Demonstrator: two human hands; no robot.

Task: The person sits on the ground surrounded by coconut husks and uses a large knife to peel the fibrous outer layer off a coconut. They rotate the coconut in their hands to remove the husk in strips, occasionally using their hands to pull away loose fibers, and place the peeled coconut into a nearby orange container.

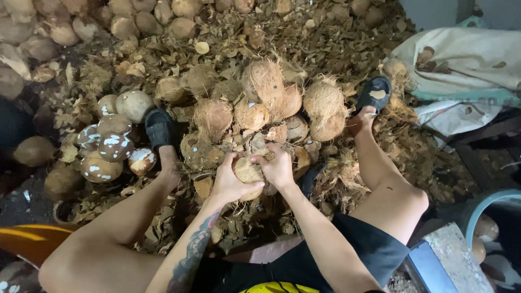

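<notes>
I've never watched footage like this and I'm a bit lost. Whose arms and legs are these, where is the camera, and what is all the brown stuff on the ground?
There is no machine here. The single picture comes from a camera worn on a person's head, looking down at their own seated body. Both bare hands grip one coconut: the left hand and the right hand each wrap a side. Ahead lies a pile of husked coconuts on a floor thick with torn husk. Left of it sit smoother shelled coconuts with white patches. The feet wear black sandals. A pale sack lies at right.

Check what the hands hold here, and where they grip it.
Both hands, left hand and right hand, clasp one coconut by its opposite sides.
</notes>
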